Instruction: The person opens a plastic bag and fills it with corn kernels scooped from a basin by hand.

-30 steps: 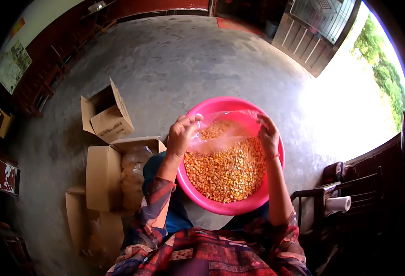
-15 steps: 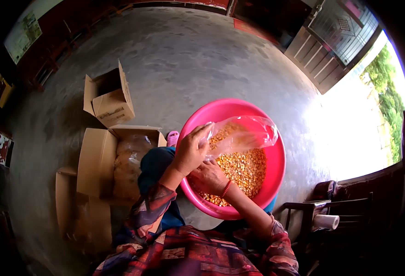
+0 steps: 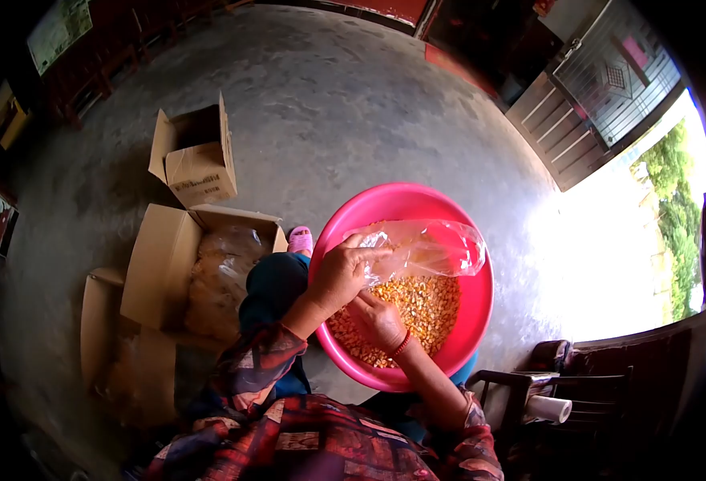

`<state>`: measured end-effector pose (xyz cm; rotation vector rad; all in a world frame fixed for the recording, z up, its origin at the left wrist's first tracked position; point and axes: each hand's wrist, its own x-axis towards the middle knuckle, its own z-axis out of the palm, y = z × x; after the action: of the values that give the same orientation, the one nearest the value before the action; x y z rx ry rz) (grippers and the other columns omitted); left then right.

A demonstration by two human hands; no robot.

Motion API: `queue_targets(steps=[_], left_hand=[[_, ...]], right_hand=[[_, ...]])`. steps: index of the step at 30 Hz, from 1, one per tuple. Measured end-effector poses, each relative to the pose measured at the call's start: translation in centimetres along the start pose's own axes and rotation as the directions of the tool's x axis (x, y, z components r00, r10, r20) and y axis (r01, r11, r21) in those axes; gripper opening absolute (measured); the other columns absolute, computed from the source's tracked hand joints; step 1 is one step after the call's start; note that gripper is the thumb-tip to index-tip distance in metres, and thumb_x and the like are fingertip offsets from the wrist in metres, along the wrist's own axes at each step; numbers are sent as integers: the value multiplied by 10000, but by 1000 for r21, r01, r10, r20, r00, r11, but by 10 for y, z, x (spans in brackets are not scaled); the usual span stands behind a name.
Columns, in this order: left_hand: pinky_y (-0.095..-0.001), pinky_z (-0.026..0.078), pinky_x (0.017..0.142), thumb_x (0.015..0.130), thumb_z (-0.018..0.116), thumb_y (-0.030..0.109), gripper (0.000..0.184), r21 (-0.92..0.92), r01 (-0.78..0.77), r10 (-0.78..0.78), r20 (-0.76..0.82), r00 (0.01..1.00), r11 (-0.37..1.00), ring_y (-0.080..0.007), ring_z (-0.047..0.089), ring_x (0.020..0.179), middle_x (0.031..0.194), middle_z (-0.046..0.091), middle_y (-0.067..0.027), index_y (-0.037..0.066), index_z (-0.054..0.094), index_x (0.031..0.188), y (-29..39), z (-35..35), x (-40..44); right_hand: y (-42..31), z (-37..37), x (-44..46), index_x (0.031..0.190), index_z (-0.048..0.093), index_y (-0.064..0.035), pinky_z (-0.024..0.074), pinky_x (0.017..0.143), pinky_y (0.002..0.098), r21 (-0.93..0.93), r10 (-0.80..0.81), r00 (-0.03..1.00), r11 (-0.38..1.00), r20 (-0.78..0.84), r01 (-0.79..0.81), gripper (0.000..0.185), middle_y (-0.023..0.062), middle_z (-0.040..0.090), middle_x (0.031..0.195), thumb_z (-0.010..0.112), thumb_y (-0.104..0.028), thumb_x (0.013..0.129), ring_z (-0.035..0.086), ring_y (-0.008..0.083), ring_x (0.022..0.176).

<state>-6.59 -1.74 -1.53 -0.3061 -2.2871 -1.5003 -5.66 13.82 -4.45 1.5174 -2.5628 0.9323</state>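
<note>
A large pink basin (image 3: 481,321) stands between my knees, with dried corn kernels (image 3: 429,309) inside. Over the kernels lies a clear plastic bag (image 3: 429,240), its far end against the basin's right inner wall. My left hand (image 3: 341,276) is closed on the near end of this bag, index finger stretched along the plastic. Just below it is my right hand (image 3: 381,322), a red bracelet on its wrist. Its fingers are curled in toward the left palm, and their tips are hidden, so what they grip cannot be made out.
Left of my leg an open cardboard box (image 3: 154,268) holds filled clear bags (image 3: 224,276). Another open box (image 3: 200,172) stands beyond it, and a third (image 3: 100,337) nearer me. A wooden chair (image 3: 521,393) with a white roll (image 3: 548,409) is at right, below the bright doorway.
My left hand has come slightly lower and its index finger now lies out along the bag. The bag sits flatter over the kernels. The whole view has shifted a little.
</note>
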Motion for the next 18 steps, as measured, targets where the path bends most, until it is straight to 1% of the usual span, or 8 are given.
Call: queue_targets(steps=[2,4,5,6,7,10,15,18], left_hand=[[-367,486,798,766,458,-62,387,0,24,-24,12,1000,1000,-332,590,970,1123,572,-195,63,623,1093,-1,1,-2],[-370,492,783,759,477,-44,380,139,33,-35,15,999,990,-341,590,958,1113,571,-191,57,609,1101,1,2,-3],[-370,492,783,759,477,-44,380,140,33,-35,9,999,990,-341,590,958,1113,571,-191,57,609,1101,2,3,-3],[-371,490,795,756,498,-19,382,178,84,-88,20,996,981,-343,581,976,1140,557,-189,54,592,1120,2,5,-1],[-372,488,807,753,518,6,392,215,133,-143,30,989,967,-344,572,995,1166,542,-186,51,574,1139,3,6,0],[-381,456,890,734,591,80,548,301,78,-110,91,990,950,-352,512,1093,1250,478,-189,21,443,1258,-4,9,-3],[-386,416,956,692,666,129,697,315,26,-81,164,983,949,-359,450,1172,1302,423,-213,5,367,1310,-2,9,-4],[-383,406,967,663,699,144,734,293,110,-205,319,926,950,-350,442,1187,1309,416,-221,4,376,1308,1,7,-4]], right_hand=[[1,4,4,977,598,-25,466,518,300,272,67,975,962,-212,-7,168,84,603,791,551,-24,816,585,246,584],[3,-1,1,978,603,-22,443,492,280,441,237,963,884,-131,-158,145,55,603,772,547,-65,852,564,191,565],[3,-5,0,979,609,-19,419,466,260,581,389,921,756,-29,-301,143,26,603,752,543,-106,888,544,135,546],[0,-12,1,956,603,-31,386,455,216,794,555,810,400,188,-458,181,-25,547,690,520,-189,926,474,60,518],[0,-18,1,956,603,-31,386,455,216,792,553,812,403,187,-458,181,-25,547,690,520,-189,926,474,60,518],[3,-37,1,881,566,-74,360,435,195,803,581,625,-88,522,-589,198,-24,505,663,489,-247,937,437,59,495],[18,-49,-16,905,566,-71,393,458,215,895,546,713,-194,439,-402,165,35,546,719,470,-203,933,515,120,567],[16,-44,-23,896,556,-64,368,426,209,928,790,546,-72,277,-366,144,25,536,694,463,-171,927,494,109,526]])
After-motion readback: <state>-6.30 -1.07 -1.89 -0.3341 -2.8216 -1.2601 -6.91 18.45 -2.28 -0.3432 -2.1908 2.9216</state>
